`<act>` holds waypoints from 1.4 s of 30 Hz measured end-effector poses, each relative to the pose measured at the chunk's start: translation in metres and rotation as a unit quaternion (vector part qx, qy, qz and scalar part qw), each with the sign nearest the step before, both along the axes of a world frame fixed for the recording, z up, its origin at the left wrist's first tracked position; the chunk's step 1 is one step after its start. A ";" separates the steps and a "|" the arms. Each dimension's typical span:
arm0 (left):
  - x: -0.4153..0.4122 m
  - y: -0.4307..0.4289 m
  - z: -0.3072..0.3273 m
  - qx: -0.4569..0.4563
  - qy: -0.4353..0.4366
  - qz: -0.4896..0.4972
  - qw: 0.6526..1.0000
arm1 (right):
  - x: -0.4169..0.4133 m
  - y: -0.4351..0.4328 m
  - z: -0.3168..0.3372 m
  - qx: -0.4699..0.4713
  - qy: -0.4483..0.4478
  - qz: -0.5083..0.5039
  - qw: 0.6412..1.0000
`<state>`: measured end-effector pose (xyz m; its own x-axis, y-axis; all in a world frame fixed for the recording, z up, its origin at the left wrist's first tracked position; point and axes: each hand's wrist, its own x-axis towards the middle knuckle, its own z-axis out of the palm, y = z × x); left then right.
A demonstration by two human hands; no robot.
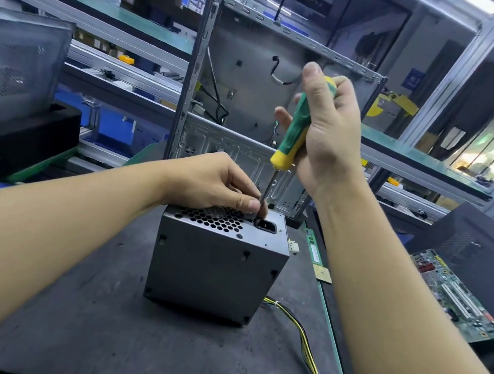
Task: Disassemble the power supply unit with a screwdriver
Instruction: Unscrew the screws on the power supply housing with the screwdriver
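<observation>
A grey metal power supply unit (209, 271) stands on end on the dark mat, its honeycomb vent and black power socket facing up. My right hand (329, 128) grips the green and yellow handle of a screwdriver (295, 126), held nearly upright above the unit. Its steel shaft runs down to the top face beside the socket. My left hand (220, 182) rests on the unit's top and pinches the lower shaft between thumb and fingers. The tip is hidden behind my thumb.
An empty computer case (254, 91) stands upright just behind the unit. Yellow and black cables (310, 352) trail off to the right front. A green motherboard (461, 298) lies at the right, with a small memory stick (315, 249) beside the unit. Another case (12, 69) sits at the left.
</observation>
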<state>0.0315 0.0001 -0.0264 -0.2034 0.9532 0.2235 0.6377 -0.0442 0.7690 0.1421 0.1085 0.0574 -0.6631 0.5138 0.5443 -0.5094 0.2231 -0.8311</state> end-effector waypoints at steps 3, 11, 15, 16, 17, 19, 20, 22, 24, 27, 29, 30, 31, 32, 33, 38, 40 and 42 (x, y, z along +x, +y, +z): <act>0.002 0.000 0.000 0.012 -0.032 0.002 0.999 | 0.006 0.002 0.002 0.023 -0.025 0.002 0.999; 0.002 0.002 -0.001 0.028 -0.016 0.022 0.999 | 0.009 -0.016 -0.006 0.055 -0.016 0.047 0.997; 0.001 0.004 -0.001 0.034 -0.022 0.018 0.999 | 0.002 -0.022 -0.009 0.067 -0.021 0.050 0.996; 0.000 0.004 -0.002 0.032 -0.023 0.015 0.999 | 0.000 -0.021 -0.010 0.059 -0.019 0.035 0.997; 0.000 0.003 -0.002 0.027 -0.027 0.011 0.999 | -0.001 -0.020 -0.010 0.050 -0.014 0.022 0.998; 0.000 0.003 -0.001 0.014 -0.040 0.000 0.999 | 0.000 -0.016 -0.010 0.040 -0.009 0.016 0.999; 0.001 0.003 0.000 0.005 -0.043 -0.007 0.999 | 0.002 -0.015 -0.008 0.044 -0.014 0.016 0.999; 0.000 0.003 0.003 -0.016 -0.041 -0.022 0.999 | 0.007 -0.011 -0.003 0.088 -0.038 -0.008 0.995; -0.001 0.004 0.005 -0.027 -0.058 -0.027 0.998 | 0.012 -0.006 0.004 0.181 -0.069 -0.066 0.979; 0.000 0.008 0.002 -0.039 -0.049 0.027 0.998 | 0.019 -0.002 0.018 0.294 -0.108 -0.137 0.940; 0.002 0.014 -0.001 -0.037 -0.011 0.080 0.996 | 0.021 -0.001 0.027 0.348 -0.144 -0.182 0.908; 0.003 0.016 -0.002 -0.041 0.008 0.103 0.994 | 0.022 -0.001 0.030 0.376 -0.161 -0.203 0.890; 0.004 0.019 -0.001 -0.054 0.033 0.121 0.991 | 0.023 -0.002 0.033 0.405 -0.175 -0.223 0.869; 0.005 0.021 -0.001 -0.078 0.068 0.132 0.986 | 0.024 -0.003 0.036 0.432 -0.188 -0.238 0.849; 0.006 0.023 -0.001 -0.110 0.112 0.138 0.978 | 0.025 -0.004 0.039 0.455 -0.201 -0.248 0.832; 0.009 0.040 0.002 -0.228 0.215 0.136 0.940 | 0.028 -0.009 0.058 0.531 -0.239 -0.274 0.765; 0.012 0.049 0.006 -0.273 0.203 0.165 0.926 | 0.026 -0.012 0.067 0.554 -0.257 -0.274 0.743; 0.011 0.058 0.008 -0.305 0.194 0.179 0.915 | 0.023 -0.014 0.073 0.579 -0.289 -0.262 0.716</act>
<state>0.0421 0.0579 -0.0189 -0.5458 0.8125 -0.2050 0.7578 0.5830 0.2932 0.1648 0.0944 0.1306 -0.8313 0.2012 0.5181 0.2505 0.9678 0.0262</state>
